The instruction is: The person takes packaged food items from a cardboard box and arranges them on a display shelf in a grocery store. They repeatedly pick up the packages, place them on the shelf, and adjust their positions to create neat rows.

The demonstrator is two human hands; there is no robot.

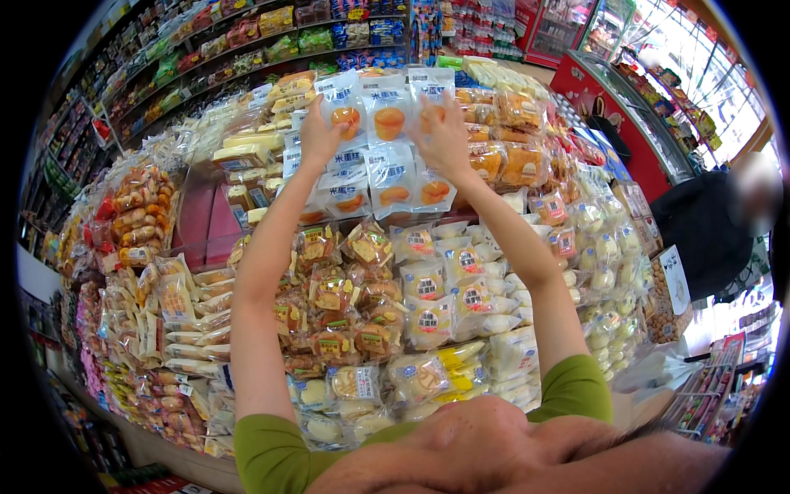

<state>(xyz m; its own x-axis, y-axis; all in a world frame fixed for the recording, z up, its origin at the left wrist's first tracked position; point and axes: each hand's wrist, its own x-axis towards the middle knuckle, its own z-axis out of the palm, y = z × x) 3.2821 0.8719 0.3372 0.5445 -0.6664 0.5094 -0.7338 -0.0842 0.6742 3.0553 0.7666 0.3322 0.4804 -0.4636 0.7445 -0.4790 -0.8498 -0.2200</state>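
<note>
Both arms reach across a display of wrapped baked goods to rows of white-and-blue packets of rice cakes. My left hand lies at the left edge of an upper packet, its thumb over the packet's front; whether it grips the packet cannot be told. My right hand rests on the front of the upper right packet, fingers spread and partly hiding it. More such packets lie between and below the hands. Nearer me are bagged brown cakes and round white steamed cakes.
Packaged breads lie right of the packets, and pale wrapped cakes left. A pink-bottomed compartment shows at the left. Stocked shelves run behind. A red freezer and a person in dark clothes are at the right.
</note>
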